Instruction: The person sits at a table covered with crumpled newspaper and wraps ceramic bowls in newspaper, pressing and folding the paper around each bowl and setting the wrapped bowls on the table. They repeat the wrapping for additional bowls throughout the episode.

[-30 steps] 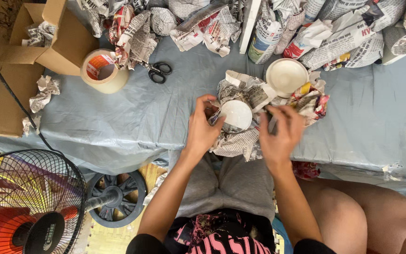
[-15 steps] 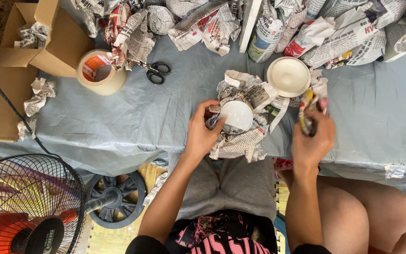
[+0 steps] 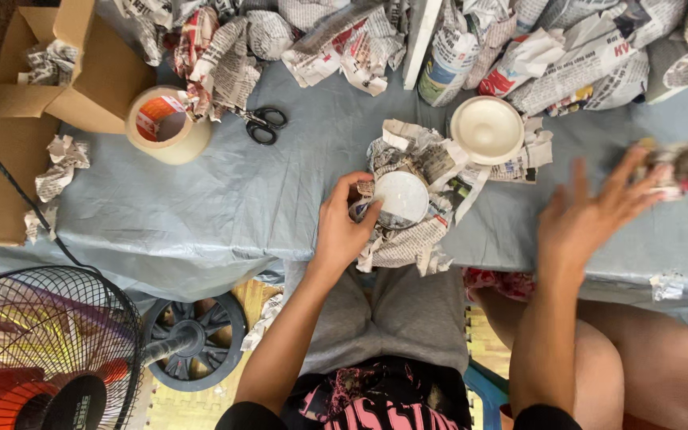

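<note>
Unwrapping step in hand: left hand [image 3: 342, 231] grip clamped on white cup [image 3: 399, 197] seated in newspaper sheets [image 3: 408, 239] on table [image 3: 224, 199], right hand [image 3: 591, 219] fingers spread, blurred crumpled paper wad [image 3: 678, 163] just beyond fingertips, contact indeterminate; next move calls for freeing remaining sheets around cup.

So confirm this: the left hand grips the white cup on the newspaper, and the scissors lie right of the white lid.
One thing is wrong. The head view shows the scissors lying left of the white lid, near the tape roll. The rest holds: the left hand grips the white cup on the newspaper.
</note>
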Demonstrator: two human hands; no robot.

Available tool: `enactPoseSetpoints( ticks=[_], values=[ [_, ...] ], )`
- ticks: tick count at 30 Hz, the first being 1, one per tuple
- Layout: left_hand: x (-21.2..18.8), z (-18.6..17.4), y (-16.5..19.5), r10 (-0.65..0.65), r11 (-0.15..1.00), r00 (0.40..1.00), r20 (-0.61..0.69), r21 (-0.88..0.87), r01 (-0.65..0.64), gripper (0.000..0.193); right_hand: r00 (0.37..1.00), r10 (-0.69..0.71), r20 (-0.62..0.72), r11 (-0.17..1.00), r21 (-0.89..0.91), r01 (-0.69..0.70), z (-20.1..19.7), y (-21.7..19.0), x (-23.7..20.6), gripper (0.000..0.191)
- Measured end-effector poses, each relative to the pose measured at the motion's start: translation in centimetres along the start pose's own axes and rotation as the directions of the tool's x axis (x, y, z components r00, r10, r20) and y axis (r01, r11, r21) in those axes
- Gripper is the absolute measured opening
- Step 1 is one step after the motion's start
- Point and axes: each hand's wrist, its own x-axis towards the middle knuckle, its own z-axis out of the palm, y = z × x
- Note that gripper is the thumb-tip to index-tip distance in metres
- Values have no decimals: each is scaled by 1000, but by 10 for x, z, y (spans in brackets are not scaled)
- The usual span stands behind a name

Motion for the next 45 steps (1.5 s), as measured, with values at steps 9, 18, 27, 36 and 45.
enactPoseSetpoints(
  ticks=[9,18,27,36,45],
  values=[
    [-6,0,-3,-5,997,1000,-23,-77,3,66,967,-197,159,796,602,64,-10,-95,-10,40],
    [-8,-6,-2,123,991,978,168,22,-129,38,904,-356,235,703,705,94,-19,-103,-6,47],
    [28,-61,1,94,993,685,722,-21,-114,69,908,-345,236,682,728,70,-15,-103,-6,45],
    [52,-51,-18,326,874,597,733,6,-485,60,902,-334,273,663,748,19,-12,-98,-8,42],
    [50,-38,-17,523,754,594,611,-7,-657,28,900,-325,291,660,751,-5,-6,-95,-13,37]
  ],
)
